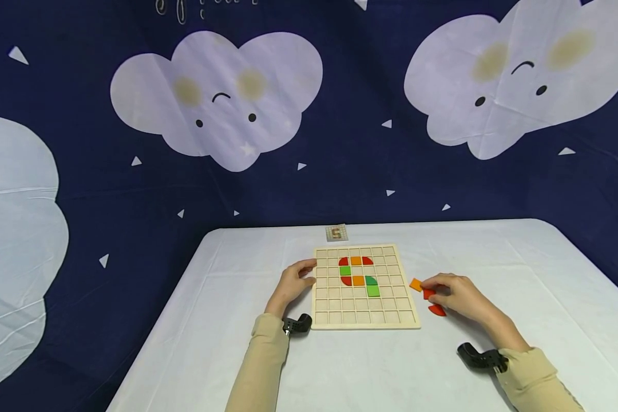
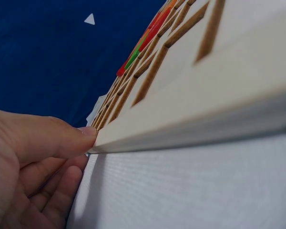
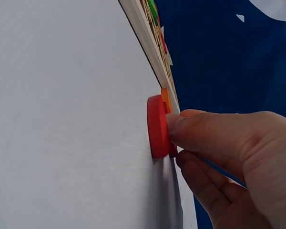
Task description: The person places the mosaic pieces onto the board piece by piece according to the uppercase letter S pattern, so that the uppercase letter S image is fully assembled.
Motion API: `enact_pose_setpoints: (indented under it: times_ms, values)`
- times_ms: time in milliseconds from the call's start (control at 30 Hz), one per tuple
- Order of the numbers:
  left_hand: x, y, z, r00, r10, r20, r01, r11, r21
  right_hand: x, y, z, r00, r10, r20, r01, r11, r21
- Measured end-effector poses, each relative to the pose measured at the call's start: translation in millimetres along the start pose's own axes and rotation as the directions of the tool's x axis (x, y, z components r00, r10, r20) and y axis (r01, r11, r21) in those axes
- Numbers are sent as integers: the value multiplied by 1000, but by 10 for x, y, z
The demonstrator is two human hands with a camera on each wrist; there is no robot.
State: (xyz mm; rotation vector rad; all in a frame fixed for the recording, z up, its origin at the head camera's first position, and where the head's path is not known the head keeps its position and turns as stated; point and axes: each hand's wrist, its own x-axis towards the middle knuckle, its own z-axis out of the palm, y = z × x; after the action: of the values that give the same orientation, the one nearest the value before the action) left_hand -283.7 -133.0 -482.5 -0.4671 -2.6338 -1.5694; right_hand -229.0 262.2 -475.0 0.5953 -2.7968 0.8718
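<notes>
A wooden grid board [image 1: 340, 319] lies on the table. On it, red [image 1: 344, 262], orange [image 1: 356, 261], light green [image 1: 373, 290] and dark green [image 1: 371, 280] tiles form a curved figure. My left hand [image 1: 290, 284] touches the board's left edge with thumb and index fingertips set apart; the thumb [image 2: 62, 136] is against the rim. To the right of the board, my right hand [image 1: 458, 292] pinches a red square tile [image 1: 427, 293] between thumb and fingers, low at the tabletop. Beside it lie an orange tile [image 1: 415, 284] and a red rounded tile [image 3: 157, 126].
Behind the board lies a small pattern card [image 1: 336, 233] with an S-like figure. The white table [image 1: 360, 372] ends at a dark blue cloth backdrop [image 1: 350, 194] with clouds. Black wrist-camera mounts [image 1: 481, 357] jut from both sleeves.
</notes>
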Motion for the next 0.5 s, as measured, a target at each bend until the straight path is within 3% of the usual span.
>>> enact_pose_setpoints:
  times_ms: [500]
  values:
    - [-4,6,4,1000,2,-3,-2,1000,-7,22,-66,-25,1000,8,-18,-8,1000,13]
